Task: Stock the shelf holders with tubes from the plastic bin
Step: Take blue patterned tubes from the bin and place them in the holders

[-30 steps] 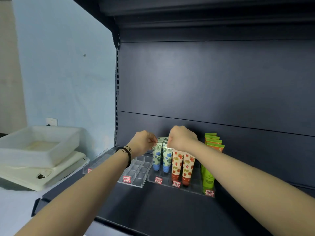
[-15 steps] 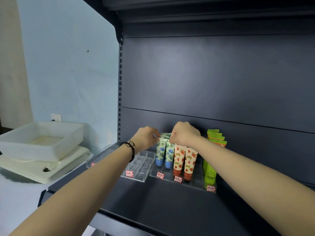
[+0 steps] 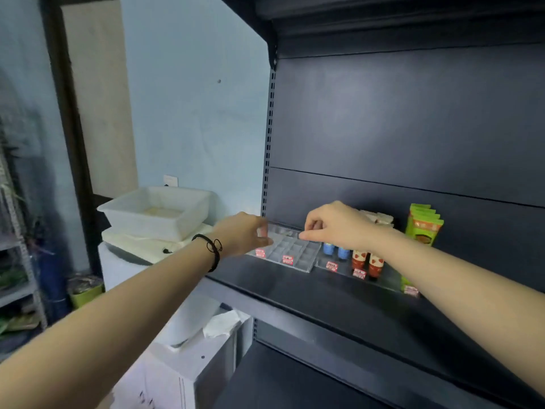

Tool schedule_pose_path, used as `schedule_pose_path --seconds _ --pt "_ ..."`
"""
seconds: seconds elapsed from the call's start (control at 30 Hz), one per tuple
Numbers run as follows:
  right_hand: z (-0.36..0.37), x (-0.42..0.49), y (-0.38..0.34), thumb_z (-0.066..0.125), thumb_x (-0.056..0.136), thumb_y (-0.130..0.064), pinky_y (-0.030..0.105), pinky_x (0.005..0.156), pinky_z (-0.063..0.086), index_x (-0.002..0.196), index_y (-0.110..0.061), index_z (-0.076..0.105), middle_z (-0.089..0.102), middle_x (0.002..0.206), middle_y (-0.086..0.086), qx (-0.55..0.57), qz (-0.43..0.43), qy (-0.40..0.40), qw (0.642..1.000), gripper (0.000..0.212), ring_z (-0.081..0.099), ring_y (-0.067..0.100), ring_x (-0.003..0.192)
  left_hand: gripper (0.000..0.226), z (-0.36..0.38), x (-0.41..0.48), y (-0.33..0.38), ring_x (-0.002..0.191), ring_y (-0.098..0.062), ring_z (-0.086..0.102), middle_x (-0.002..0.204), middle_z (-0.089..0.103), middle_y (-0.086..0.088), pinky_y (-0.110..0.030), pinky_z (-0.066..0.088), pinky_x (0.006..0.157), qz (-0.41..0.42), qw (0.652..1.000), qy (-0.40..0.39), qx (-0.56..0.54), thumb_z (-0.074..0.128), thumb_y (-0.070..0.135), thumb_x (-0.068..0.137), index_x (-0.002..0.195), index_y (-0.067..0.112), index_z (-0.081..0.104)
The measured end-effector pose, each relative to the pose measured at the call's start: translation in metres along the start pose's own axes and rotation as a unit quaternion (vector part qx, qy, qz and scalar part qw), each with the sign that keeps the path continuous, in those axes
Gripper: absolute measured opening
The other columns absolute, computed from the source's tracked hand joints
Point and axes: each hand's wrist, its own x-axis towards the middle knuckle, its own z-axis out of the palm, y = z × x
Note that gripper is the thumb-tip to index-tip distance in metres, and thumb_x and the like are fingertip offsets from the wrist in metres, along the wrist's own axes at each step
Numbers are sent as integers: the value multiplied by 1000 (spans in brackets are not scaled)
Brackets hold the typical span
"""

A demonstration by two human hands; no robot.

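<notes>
On the dark shelf lies an empty clear compartment holder with red price tags. To its right a second clear holder carries blue-capped tubes, red strawberry tubes and green tubes. My left hand hovers at the empty holder's left end, fingers loosely apart, holding nothing that I can see. Above that holder's right end is my right hand, thumb and fingers pinched with nothing visible between them; it hides the blue tubes' tops. The white plastic bin sits to the left of the shelf.
The bin rests on a cream lid atop a white cabinet. The shelf's dark back panel rises behind the holders, with an upper shelf overhead. A metal rack with bags stands far left.
Both hands have left the tops of the blue tubes and moved left over the empty holder. My head has turned left and back, so more of the room shows.
</notes>
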Motion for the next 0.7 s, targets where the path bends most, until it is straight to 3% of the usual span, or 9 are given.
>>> schedule_pose_path --seconds 0.17,0.23,0.37,0.43,0.57,0.7 --pt "56 -42 -79 58 84 -60 29 75 51 87 -31 66 65 84 -15 12 -83 -87 993 30 61 7 81 35 21 -107 -51 89 -18 57 94 61 6 -28 43 70 -4 991 -68 114 46 60 87 89 27 58" --pt "95 -61 -102 55 83 -64 30 74 51 88 -32 65 65 85 -16 16 -104 -133 986 34 60 6 81 39 43 -153 -67 79 -17 51 87 56 6 -28 38 67 -11 985 -113 130 42 63 87 85 26 54" --pt "195 -105 -135 48 86 -67 33 73 51 94 -29 65 65 91 -11 1 -144 -246 959 43 61 12 84 56 122 -235 -95 74 -22 53 86 62 0 -30 43 66 -12 959 -232 163 36 67 87 95 18 62" --pt "253 -131 -143 43 87 -69 34 69 49 96 -25 66 65 92 -6 -8 -163 -301 940 50 60 15 83 58 172 -272 -102 78 -25 57 85 62 -2 -31 42 65 -3 946 -282 159 35 67 88 97 16 63" --pt "372 -189 -141 41 83 -74 31 61 42 91 -18 67 69 89 0 -10 -171 -385 907 62 64 21 79 55 281 -339 -102 99 -30 60 105 65 -6 -34 45 75 -12 932 -351 87 39 65 88 102 17 63" --pt "472 -256 -125 42 82 -75 27 51 30 87 -16 68 62 73 -3 5 -145 -451 881 64 59 19 66 64 395 -396 -90 98 -28 59 101 66 -6 -37 44 85 -18 897 -441 36 39 71 84 99 15 66"
